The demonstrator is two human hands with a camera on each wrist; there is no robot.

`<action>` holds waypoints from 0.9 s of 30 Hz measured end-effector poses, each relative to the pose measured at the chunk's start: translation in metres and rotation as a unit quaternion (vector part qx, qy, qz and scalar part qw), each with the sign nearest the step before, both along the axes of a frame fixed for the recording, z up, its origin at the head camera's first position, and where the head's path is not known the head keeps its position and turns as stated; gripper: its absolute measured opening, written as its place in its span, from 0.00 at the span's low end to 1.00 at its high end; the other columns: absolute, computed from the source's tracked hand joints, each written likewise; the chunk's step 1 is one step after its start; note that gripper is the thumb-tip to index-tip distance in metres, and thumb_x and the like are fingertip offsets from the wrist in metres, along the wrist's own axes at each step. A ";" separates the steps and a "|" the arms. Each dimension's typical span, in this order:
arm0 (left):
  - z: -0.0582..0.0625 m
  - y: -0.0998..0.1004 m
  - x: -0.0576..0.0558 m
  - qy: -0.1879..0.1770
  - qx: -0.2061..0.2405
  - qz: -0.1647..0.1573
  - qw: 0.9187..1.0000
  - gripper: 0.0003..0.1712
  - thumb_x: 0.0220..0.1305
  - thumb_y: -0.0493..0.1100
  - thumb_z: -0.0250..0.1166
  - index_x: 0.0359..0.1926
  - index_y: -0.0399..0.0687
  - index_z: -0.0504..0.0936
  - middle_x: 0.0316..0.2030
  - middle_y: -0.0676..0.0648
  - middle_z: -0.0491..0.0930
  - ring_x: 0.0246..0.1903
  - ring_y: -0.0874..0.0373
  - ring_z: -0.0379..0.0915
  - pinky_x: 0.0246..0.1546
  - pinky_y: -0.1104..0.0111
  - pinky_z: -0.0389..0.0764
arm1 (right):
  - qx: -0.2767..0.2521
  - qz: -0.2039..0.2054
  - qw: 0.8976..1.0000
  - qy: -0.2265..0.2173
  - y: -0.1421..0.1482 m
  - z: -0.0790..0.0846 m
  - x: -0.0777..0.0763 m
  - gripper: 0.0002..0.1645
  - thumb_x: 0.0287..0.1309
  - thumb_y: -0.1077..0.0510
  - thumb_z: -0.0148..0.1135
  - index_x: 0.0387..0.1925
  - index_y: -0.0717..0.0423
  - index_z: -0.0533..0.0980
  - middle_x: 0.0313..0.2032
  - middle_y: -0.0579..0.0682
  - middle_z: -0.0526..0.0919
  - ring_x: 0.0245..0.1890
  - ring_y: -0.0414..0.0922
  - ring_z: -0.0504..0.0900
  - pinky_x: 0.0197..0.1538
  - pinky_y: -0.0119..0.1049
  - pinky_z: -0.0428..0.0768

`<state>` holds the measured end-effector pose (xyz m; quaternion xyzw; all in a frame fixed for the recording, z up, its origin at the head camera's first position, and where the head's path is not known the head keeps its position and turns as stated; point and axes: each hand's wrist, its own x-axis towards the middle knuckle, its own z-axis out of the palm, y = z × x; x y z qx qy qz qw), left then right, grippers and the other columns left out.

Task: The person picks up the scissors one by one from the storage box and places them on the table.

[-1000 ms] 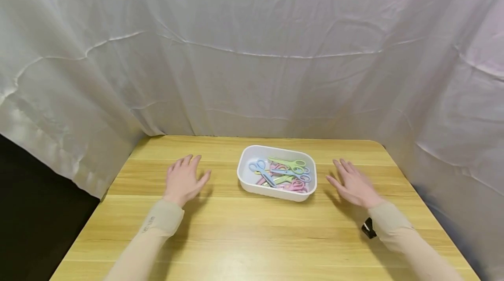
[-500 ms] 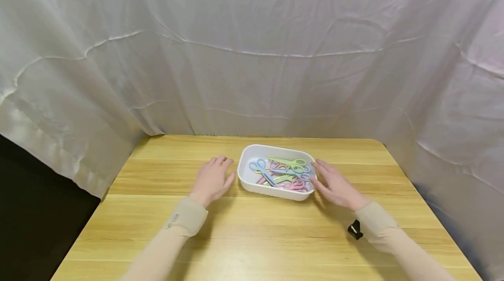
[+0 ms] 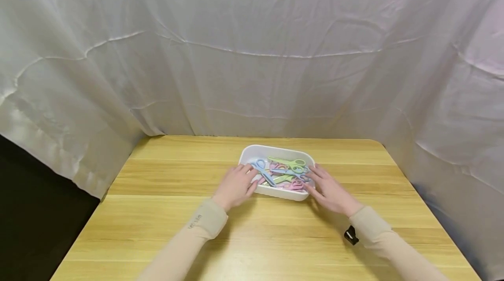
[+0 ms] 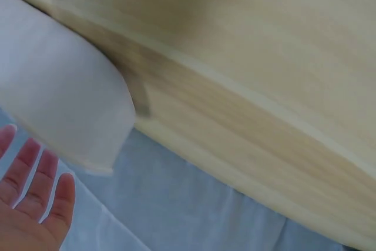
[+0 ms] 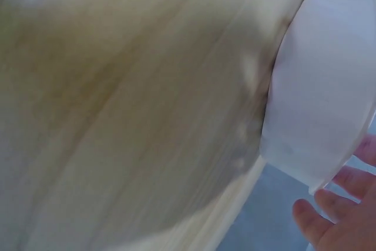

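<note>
A white bin [image 3: 275,192] with rounded corners holds several pairs of scissors in a jumble. Blue scissors [image 3: 264,173] lie at the left, green scissors [image 3: 289,163] at the back, and pink scissors [image 3: 295,184] near the front right. My left hand [image 3: 234,186] reaches over the bin's left end, fingers extended and spread in the left wrist view beside the bin wall [image 4: 64,86]. Over the right end is my right hand [image 3: 332,191], its fingertips close to the rim in the right wrist view, where the bin's side [image 5: 323,74] shows. Neither hand visibly pinches any scissors.
The bin stands on a wooden table [image 3: 252,237], toward its back edge. A grey-white curtain [image 3: 252,75] hangs behind and along both sides. Under the right wrist sits a small black clip [image 3: 351,235]. The lower left is a dark area [image 3: 35,219].
My left hand has moved right from the bare tabletop to the bin's left end. My right hand has moved left onto the right end. The bin and scissors look unmoved.
</note>
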<state>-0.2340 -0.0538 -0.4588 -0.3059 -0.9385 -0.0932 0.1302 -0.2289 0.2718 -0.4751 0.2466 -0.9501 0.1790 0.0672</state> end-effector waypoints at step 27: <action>-0.020 0.010 0.003 -0.004 -0.011 0.009 1.000 0.18 0.76 0.50 0.52 0.48 0.51 0.87 0.40 0.51 0.82 0.42 0.56 0.76 0.56 0.60 0.79 | 0.009 -0.026 0.999 0.038 -0.009 -0.006 0.004 0.25 0.71 0.48 0.56 0.59 0.61 0.77 0.69 0.70 0.68 0.70 0.71 0.66 0.63 0.71 0.70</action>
